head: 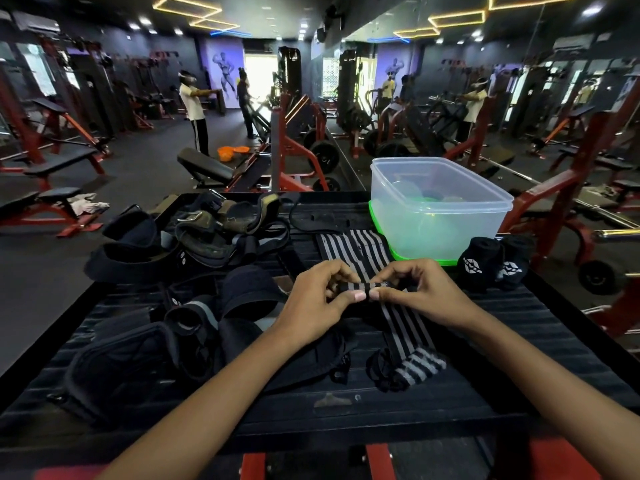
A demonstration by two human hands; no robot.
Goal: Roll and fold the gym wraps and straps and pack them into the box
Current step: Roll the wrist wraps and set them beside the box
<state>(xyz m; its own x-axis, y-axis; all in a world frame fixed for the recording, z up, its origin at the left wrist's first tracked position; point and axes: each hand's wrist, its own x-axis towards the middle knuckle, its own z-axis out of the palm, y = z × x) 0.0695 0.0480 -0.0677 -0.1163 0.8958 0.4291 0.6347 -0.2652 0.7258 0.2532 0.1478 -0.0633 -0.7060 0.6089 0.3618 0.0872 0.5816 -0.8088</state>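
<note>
**Head view: starting the roll on a striped wrist wrap**

Head view, looking down on a black ribbed worktop (pixel 519 341) in a gym. Left hand (pixel 313 306) and right hand (pixel 420 294) meeting over the striped wrap (pixel 403 327), fingers (pixel 356 296) of both curled and pinched on the small first turn of the roll. Rest of that wrap trailing toward the body, its loop end lying near the front edge. Second striped wrap (pixel 353 247) laid flat just beyond the hands, touching the box's green lid (pixel 429 262). Clear plastic box (pixel 440 206) standing open on that lid, far right. Two rolled black wraps (pixel 493 263) beside it, apparently finished but not yet packed. Pile of black straps and padded grips (pixel 194 237) to the left, untouched.

Best done by keeping both thumbs tight against the core, edges level so stripes stack squarely, and holding slight tension on the tail. Loose start likely to telescope or spring open once released.
</note>
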